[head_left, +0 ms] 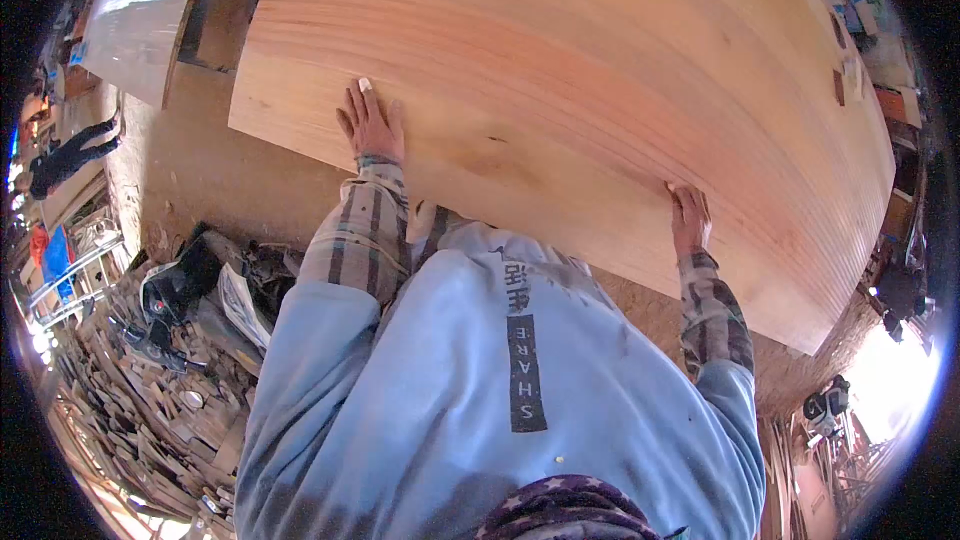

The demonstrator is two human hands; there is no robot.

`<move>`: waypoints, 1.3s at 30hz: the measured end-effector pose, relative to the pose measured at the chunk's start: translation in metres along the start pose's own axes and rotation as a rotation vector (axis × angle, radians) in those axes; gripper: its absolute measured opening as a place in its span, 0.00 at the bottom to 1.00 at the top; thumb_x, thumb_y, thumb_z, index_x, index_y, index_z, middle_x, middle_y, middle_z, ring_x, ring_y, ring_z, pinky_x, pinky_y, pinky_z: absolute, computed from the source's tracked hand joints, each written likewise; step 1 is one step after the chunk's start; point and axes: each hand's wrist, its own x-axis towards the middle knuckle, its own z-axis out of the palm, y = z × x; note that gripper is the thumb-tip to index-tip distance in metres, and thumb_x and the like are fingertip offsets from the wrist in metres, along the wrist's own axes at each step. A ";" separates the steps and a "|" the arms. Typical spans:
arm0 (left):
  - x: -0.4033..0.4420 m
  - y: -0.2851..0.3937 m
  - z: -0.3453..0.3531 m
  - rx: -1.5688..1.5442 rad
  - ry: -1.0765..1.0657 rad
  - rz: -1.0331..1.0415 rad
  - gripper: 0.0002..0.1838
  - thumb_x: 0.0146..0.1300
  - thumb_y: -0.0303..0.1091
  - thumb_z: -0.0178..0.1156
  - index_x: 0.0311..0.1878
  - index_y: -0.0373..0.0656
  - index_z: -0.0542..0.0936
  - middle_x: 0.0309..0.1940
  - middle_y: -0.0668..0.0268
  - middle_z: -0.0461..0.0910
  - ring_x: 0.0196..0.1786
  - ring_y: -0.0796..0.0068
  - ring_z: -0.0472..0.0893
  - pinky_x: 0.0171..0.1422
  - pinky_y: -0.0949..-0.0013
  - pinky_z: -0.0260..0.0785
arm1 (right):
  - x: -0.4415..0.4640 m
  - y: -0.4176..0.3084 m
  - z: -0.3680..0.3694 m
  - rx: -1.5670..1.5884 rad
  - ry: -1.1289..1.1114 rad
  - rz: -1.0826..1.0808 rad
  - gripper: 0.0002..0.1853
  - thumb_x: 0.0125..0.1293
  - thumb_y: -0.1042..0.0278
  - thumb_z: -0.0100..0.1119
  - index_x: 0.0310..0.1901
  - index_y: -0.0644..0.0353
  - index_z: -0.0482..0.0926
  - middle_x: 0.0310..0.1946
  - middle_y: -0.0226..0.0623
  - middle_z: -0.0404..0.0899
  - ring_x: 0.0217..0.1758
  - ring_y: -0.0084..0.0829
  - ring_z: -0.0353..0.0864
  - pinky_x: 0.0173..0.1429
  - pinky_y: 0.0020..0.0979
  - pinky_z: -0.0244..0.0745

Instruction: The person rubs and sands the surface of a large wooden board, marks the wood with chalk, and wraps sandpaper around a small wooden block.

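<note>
A large pale wooden board (pixel 560 70) with reddish grain lies flat in front of my body, its near edge close to my waist. My left hand (pixel 370 128) rests on the board's left part, fingers spread and pointing away from me. A white wrap or piece of tape (pixel 365 85) covers one of its fingertips. Over to the right, my right hand (pixel 690 220) lies on the board near the same edge, its fingers stretched out. Both palms are hidden; nothing held shows in either hand.
A brown bench surface (pixel 230 140) shows beneath the board. Another shiny panel (pixel 135 25) lies at upper left. Wood scraps (pixel 150 440) cover the floor at lower left, near dark clutter (pixel 215 290). A person in dark clothes (pixel 70 160) stands at far left.
</note>
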 end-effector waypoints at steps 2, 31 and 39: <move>-0.002 0.002 0.001 0.028 0.020 0.035 0.40 0.73 0.59 0.37 0.77 0.39 0.51 0.78 0.52 0.47 0.81 0.54 0.44 0.81 0.45 0.28 | -0.004 0.004 0.013 0.030 -0.170 0.095 0.15 0.72 0.59 0.48 0.50 0.49 0.85 0.49 0.38 0.79 0.59 0.43 0.73 0.68 0.43 0.65; 0.192 -0.239 -0.046 0.002 0.121 -0.384 0.39 0.67 0.63 0.46 0.75 0.48 0.59 0.74 0.58 0.59 0.77 0.55 0.54 0.79 0.41 0.37 | 0.273 -0.490 0.225 0.079 -0.307 -0.546 0.19 0.63 0.66 0.52 0.56 0.45 0.79 0.51 0.32 0.78 0.58 0.41 0.75 0.66 0.45 0.67; 0.188 -0.244 -0.039 -0.035 0.166 -0.388 0.40 0.67 0.63 0.47 0.75 0.49 0.59 0.71 0.59 0.62 0.76 0.56 0.56 0.77 0.40 0.39 | 0.218 -0.399 0.185 0.066 -0.158 -0.336 0.11 0.68 0.62 0.58 0.46 0.56 0.82 0.37 0.39 0.78 0.45 0.44 0.76 0.55 0.41 0.72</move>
